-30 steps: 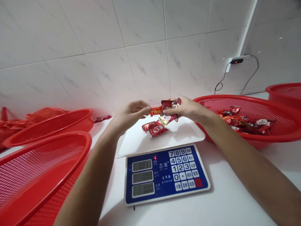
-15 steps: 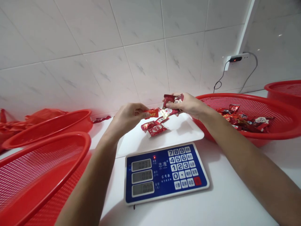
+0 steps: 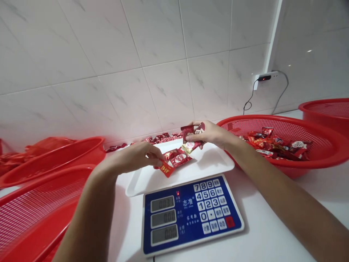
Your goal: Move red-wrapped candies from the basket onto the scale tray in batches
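Observation:
My left hand (image 3: pixel 137 157) is low over the white plastic tray (image 3: pixel 209 165), pinching a small red candy packet with yellow lettering (image 3: pixel 166 169) by its corner. My right hand (image 3: pixel 209 133) is above the tray's far side, shut on a small bunch of dark red and gold candy packets (image 3: pixel 192 137). Directly below, two or so red candy packets (image 3: pixel 178 159) lie on the tray, close to my left fingertips. The right-hand packets are partly hidden by my fingers.
A blue digital scale (image 3: pixel 192 214) stands in front of the tray. A red mesh basket (image 3: pixel 240 125) holding many wrapped candies is on the right, with another red basket (image 3: pixel 325 109) behind it. Red baskets (image 3: pixel 40 189) and a red plastic bag (image 3: pixel 49 145) are on the left. Red packets (image 3: pixel 163 138) line the wall.
My left hand has dropped from mid-air to just above the tray, still with the red packet. The view has tilted, bringing the packets along the wall into sight. My right hand keeps its packets.

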{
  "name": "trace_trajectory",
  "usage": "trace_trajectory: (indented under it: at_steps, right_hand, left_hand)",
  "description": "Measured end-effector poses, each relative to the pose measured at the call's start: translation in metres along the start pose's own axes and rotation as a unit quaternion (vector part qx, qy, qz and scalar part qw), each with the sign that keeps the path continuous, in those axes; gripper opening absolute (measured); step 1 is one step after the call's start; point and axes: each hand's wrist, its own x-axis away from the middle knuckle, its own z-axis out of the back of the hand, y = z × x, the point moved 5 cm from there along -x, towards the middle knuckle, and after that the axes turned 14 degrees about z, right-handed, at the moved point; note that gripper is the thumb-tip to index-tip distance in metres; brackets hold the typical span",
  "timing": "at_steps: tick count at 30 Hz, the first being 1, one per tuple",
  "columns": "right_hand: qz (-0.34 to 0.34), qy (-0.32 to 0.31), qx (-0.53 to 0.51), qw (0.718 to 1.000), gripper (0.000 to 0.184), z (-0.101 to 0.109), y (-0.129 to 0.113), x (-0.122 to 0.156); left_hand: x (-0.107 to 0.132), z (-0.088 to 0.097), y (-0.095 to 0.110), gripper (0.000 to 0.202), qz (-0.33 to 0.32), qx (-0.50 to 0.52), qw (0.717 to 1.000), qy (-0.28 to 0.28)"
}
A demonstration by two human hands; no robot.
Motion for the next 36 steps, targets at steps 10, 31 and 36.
trace_trajectory:
  at_steps: [10,31,36]
  right_hand:
    - [0.0,-0.051,-0.02,0.998,0.036,-0.018,-0.008,0.005]
    - [0.024,-0.038,-0.013,0.999,0.015,-0.012,-0.005,0.001]
    - [0.019,-0.049,-0.055,0.997,0.017,-0.013,-0.004,0.002]
  left_hand:
    - [-0.004,0.004,0.023,0.039,-0.047,0.228,0.954,0.187]
    - [-0.011,-0.006,0.03,0.034,-0.07,0.419,0.902,0.074]
    - [-0.01,-0.001,0.027,0.03,-0.058,0.409,0.905,0.097]
